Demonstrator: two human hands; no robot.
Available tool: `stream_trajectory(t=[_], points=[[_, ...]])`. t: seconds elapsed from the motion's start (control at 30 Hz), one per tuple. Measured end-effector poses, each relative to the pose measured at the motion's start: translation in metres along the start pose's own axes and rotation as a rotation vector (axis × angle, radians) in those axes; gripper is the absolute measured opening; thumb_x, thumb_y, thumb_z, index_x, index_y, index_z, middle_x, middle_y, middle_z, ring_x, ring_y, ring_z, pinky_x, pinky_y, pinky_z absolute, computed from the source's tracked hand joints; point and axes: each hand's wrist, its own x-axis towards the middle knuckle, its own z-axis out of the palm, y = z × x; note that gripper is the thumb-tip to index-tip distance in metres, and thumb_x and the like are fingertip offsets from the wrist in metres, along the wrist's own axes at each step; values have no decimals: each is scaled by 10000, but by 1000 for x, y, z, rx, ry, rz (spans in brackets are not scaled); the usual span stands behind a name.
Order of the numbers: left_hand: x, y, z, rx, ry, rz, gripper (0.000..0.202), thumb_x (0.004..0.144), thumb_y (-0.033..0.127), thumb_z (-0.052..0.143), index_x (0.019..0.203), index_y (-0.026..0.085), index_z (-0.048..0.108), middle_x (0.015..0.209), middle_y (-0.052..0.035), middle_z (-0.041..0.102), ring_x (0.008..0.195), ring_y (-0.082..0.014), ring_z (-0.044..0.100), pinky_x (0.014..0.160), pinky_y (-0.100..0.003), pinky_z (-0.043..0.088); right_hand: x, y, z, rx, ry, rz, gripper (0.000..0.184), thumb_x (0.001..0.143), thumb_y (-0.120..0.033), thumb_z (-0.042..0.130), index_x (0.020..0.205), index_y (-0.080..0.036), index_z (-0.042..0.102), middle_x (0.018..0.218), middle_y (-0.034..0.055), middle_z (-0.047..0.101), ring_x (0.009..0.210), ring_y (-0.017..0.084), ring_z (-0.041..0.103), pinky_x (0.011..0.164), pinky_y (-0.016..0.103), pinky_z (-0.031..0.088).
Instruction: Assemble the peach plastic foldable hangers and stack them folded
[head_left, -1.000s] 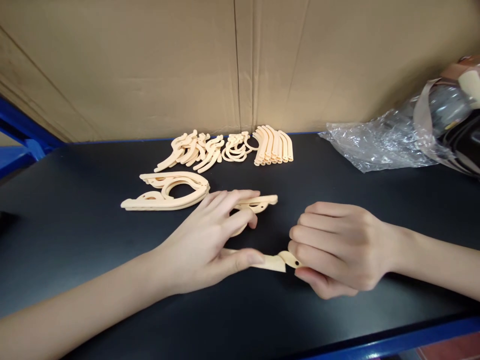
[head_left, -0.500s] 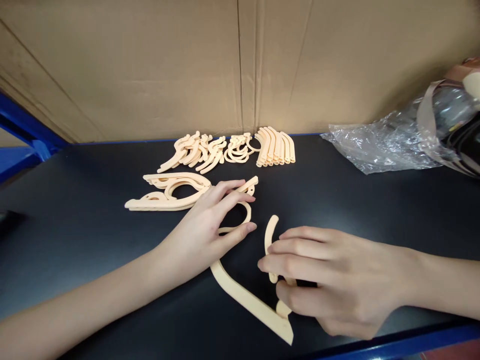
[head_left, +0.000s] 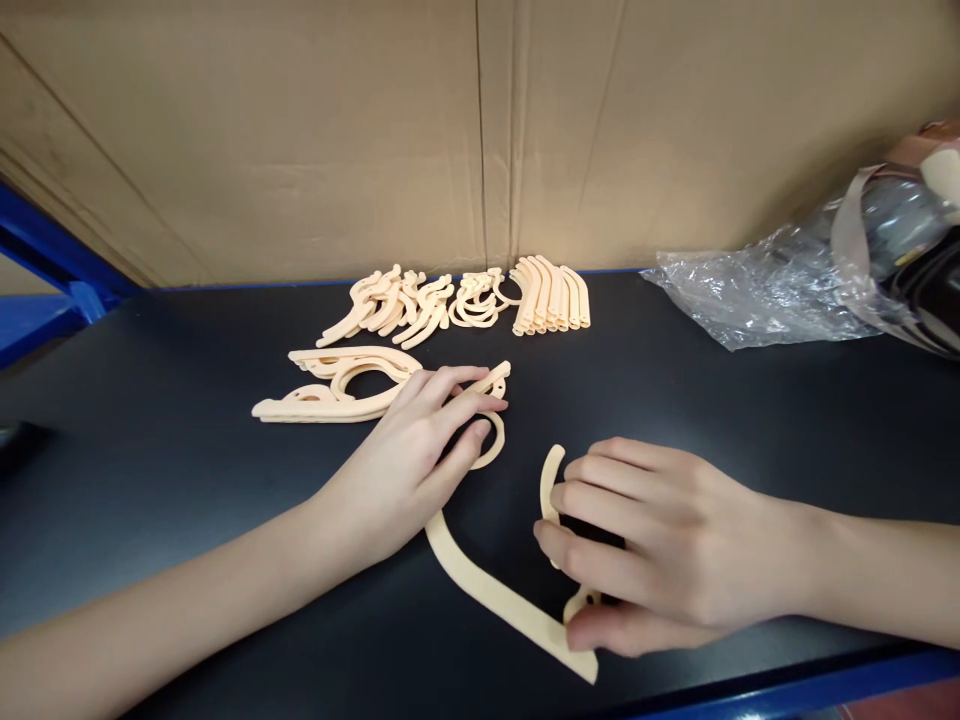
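Observation:
A cream plastic hanger assembly lies on the black table [head_left: 187,480]. Its long curved arm [head_left: 495,598] runs from under my left hand to the front edge. My left hand [head_left: 405,460] presses on the hanger's ring-and-hook part [head_left: 495,420], fingers bent over it. My right hand [head_left: 645,545] pinches a short curved piece [head_left: 550,480] where it meets the long arm's end, thumb below and fingers on top.
Finished folded hangers [head_left: 337,385] lie stacked left of my left hand. Rows of loose hanger parts [head_left: 457,297] sit at the back by the cardboard wall [head_left: 375,130]. A crumpled clear plastic bag [head_left: 757,295] lies at the right. A blue frame edges the table.
The hanger has been unfolded from a compact shape into a spread one. My right hand swung the curved piece toward the front edge, then settled; my left hand slid back onto the ring.

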Motion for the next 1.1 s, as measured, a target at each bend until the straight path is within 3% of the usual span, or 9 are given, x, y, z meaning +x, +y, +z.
stream_trajectory(t=[0.1,0.23,0.3,0.43,0.63,0.83,1.0,1.1], points=[[-1,-1,-1,-14,-22,35,400,970,131,322,1264,221,578,1396,-60,466,1249,-235,441,1063,-442,405,0,-3,3,58,8,43,478,916,-575,515,932,-124,671,801,59,628,738,206,538,662,350,432],[0,-3,2,-9,-5,56,443,920,52,346,1248,217,594,1375,-58,480,1235,-224,456,1053,-406,418,1,-4,3,179,16,58,465,915,-571,517,924,-129,658,850,89,642,806,215,567,717,355,450],[2,-4,4,-4,10,68,443,924,41,350,1247,214,600,1367,-61,486,1216,-221,468,1037,-397,428,2,-3,1,234,-17,36,405,925,-515,518,955,-134,651,904,103,651,833,215,575,748,363,459],[3,-4,5,12,15,87,443,960,58,349,1302,228,574,1373,-57,488,1193,-212,482,1013,-388,440,2,-2,-1,292,-77,-56,219,888,-247,526,1043,-140,638,969,92,661,875,203,587,822,364,467],[3,1,0,-67,16,70,390,1023,168,330,1367,235,498,1347,-51,520,1203,-177,515,1037,-334,430,0,6,-1,258,-79,-97,338,836,-119,525,1164,-110,603,1021,83,669,970,219,591,929,379,452],[4,-3,2,-182,46,114,370,976,86,373,1284,217,528,1309,-55,546,1185,-163,550,1003,-271,458,-3,35,6,143,-1,22,298,830,-65,518,1109,-101,617,1050,100,661,1026,245,566,937,403,433],[5,-4,3,-111,52,196,316,997,137,406,1283,215,515,1311,-74,539,1193,-188,532,1024,-348,452,-7,53,9,101,60,257,281,856,-105,542,1126,-129,613,1063,99,642,962,220,565,873,377,440],[5,-2,0,-75,33,199,373,992,85,361,1316,218,493,1367,-82,501,1254,-188,482,1064,-378,428,-7,57,11,76,68,367,269,882,-144,552,1147,-136,597,1063,92,640,940,217,571,840,373,439]])
